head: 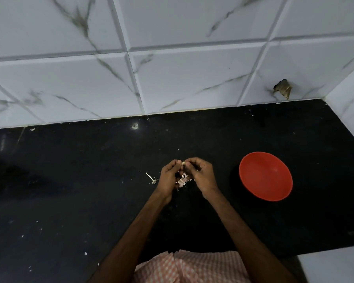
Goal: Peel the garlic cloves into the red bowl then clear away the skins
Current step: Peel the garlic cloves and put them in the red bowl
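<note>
My left hand [169, 177] and my right hand [200, 174] meet above the black counter, fingertips together. Between them they pinch a small pale garlic clove [183, 163], mostly hidden by the fingers. Below the hands lies a small heap of pinkish-white garlic skins [183, 180] on the counter, partly covered by both hands. A thin garlic stem with its root end [151, 178] lies just left of my left hand. The red bowl [265, 176] stands to the right of my right hand; nothing shows inside it.
The black counter [70, 190] runs back to a white marble-look tiled wall [172, 68], with a side wall at the right [352, 111]. A broken hole in the tiles [283, 88] sits at the far right. Small white flecks dot the counter at the left.
</note>
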`<state>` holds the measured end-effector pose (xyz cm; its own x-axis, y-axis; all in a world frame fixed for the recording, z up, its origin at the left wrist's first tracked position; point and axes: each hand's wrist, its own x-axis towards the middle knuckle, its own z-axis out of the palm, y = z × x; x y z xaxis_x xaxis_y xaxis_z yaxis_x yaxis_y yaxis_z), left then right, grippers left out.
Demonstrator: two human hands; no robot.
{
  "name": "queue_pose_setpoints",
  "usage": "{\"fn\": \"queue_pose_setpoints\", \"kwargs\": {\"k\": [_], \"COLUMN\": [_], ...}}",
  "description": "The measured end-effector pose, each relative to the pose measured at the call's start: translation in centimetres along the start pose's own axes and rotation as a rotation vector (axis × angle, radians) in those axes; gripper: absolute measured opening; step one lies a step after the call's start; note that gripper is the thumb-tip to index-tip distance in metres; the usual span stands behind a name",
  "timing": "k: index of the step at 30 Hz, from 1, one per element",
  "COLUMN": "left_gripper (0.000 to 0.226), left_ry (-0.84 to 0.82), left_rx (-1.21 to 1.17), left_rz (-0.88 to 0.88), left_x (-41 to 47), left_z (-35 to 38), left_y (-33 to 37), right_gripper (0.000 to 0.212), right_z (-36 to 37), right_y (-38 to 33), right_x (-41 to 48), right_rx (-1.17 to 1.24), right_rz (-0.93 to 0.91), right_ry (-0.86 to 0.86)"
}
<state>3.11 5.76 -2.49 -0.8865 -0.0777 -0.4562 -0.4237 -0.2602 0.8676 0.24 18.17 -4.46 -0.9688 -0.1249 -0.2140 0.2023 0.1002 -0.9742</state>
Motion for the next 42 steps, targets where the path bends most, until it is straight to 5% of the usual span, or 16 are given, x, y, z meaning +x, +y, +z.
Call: {"fn": "queue_pose_setpoints", "kwargs": {"k": [8, 17, 22, 33, 42], "left_gripper": [0.028, 0.007, 0.023, 0.01, 0.014], "left_ry": [0.07, 0.173, 0.141, 0.136, 0.085], "left_rx": [-0.002, 0.368, 0.464, 0.07, 0.064], "left_rz": [0.05, 0.279, 0.461, 0.265, 0.222], "left_x": [0.0, 0.9, 1.0, 0.9, 1.4], "left_z": [0.8, 0.0, 0.0, -0.3, -0.3], "left_y": [0.2, -1.4, -0.9, -1.2, -2.0], "right_gripper": [0.009, 0.011, 0.012, 0.011, 0.017], "right_z": [0.4, 0.1, 0.0, 0.2, 0.3], "right_y": [-0.1, 0.0, -0.3, -1.3, -1.4], "right_x": [-0.1, 0.1, 0.0, -0.2, 0.2], "right_rx": [0.075, 0.171, 0.138, 0.277, 0.224], "right_rz": [0.073, 0.199, 0.193, 0.275, 0.373], "right_ry": [0.029, 0.075, 0.032, 0.015, 0.023]}}
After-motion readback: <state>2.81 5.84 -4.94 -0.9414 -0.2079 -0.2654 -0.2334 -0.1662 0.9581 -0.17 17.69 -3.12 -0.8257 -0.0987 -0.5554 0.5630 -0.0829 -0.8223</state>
